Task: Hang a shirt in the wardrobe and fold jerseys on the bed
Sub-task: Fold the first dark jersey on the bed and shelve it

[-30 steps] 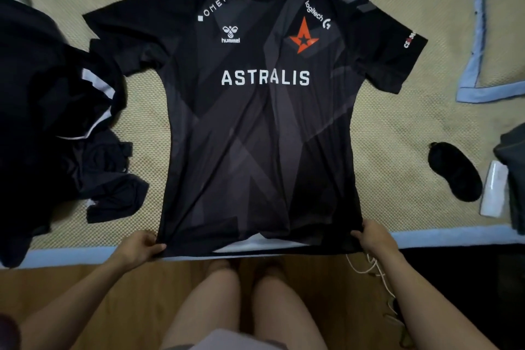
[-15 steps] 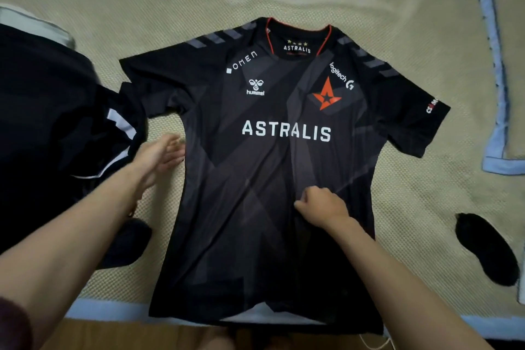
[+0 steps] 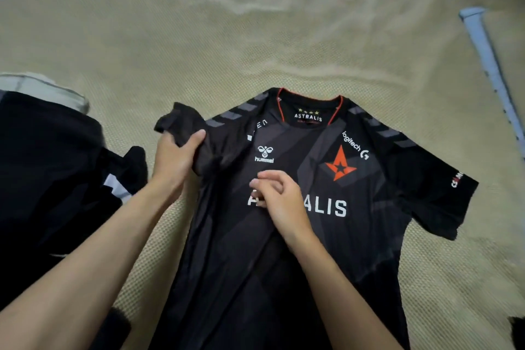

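Jersey (image 3: 298, 236) still flat face-up on bed mat (image 3: 255, 37), but since 0.5 s ago left hand (image 3: 173, 162) has gripped left sleeve & lifted it inward, right hand (image 3: 279, 202) loosely curled pressing chest w/o grasping, so first fold's prob. starting.
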